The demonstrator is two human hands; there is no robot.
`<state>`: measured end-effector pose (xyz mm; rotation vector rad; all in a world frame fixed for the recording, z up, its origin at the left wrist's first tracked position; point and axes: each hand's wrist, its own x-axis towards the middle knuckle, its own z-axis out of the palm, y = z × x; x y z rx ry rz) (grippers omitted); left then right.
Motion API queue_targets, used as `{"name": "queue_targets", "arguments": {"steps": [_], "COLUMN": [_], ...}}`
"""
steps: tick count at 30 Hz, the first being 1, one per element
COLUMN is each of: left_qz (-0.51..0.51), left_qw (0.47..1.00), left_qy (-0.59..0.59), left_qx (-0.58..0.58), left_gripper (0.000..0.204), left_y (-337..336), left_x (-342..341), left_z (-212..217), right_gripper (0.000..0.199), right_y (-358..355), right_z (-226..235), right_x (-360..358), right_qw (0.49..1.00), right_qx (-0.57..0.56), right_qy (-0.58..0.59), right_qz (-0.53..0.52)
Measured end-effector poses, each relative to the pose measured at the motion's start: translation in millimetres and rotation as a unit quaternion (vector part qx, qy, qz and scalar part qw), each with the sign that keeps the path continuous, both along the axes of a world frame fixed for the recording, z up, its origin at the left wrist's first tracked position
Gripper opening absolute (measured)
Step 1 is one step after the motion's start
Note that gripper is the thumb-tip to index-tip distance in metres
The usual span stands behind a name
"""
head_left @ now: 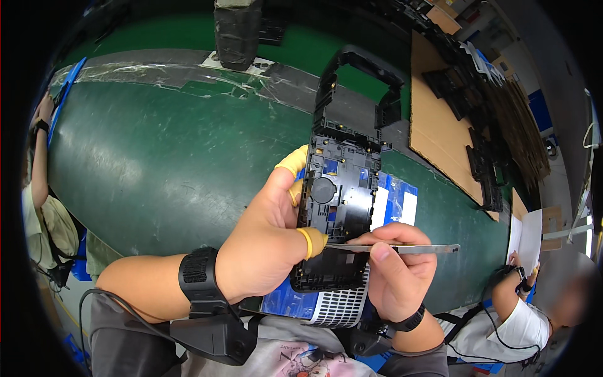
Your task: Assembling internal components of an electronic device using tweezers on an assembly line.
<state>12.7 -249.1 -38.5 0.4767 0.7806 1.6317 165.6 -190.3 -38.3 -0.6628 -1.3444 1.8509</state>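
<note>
My left hand [270,235], with yellow finger cots on several fingertips, is closed round the left side of a long black plastic housing [342,176]. The housing has ribs, small brass-coloured inserts, a round disc and an open frame at its far end. It is held up above the bench, tilted away from me. Pinched between thumb and fingers of my right hand [402,264] is a thin, flat metal blade-like tool [414,249]. The tool lies crosswise over the near part of the housing, its left end by my left thumb, where the contact is hard to see.
Under the housing are a blue box [399,195] and a white perforated basket [339,306]. The green bench [163,163] has a taped dark strip and a black post [237,38] behind. At right, cardboard [440,125] bears black parts [480,166]. Other people sit at both sides.
</note>
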Motion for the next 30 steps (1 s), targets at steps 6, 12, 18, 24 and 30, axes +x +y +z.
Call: {"name": "queue_targets", "arguments": {"steps": [6, 12, 18, 24, 30], "left_qz": [0.007, 0.086, 0.107, 0.088, 0.09], "left_qw": [0.997, 0.994, 0.994, 0.996, 0.996], "left_qy": [0.069, 0.037, 0.008, -0.008, -0.019], "left_qx": [0.04, 0.055, 0.014, -0.006, -0.009], "left_gripper": [0.087, 0.071, 0.049, 0.044, 0.044], "left_y": [1.2, 0.9, 2.1, 2.1, 0.3], "left_x": [-6.4, -11.7, -13.3, -11.1, -11.2], "left_z": [-0.6, 14.2, 11.3, 12.9, 11.7], "right_gripper": [0.019, 0.016, 0.016, 0.015, 0.014], "right_y": [9.5, -20.6, -20.7, -17.6, -17.2], "right_z": [13.5, 7.8, -19.2, -20.6, -19.5], "right_x": [12.4, 34.9, 32.7, 32.5, 29.1], "right_qw": [0.996, 0.992, 0.986, 0.986, 0.984], "right_qx": [-0.025, -0.014, -0.047, -0.043, -0.057], "right_qy": [0.067, -0.043, -0.097, -0.095, -0.112], "right_qz": [-0.044, -0.116, -0.126, -0.129, -0.129]}}
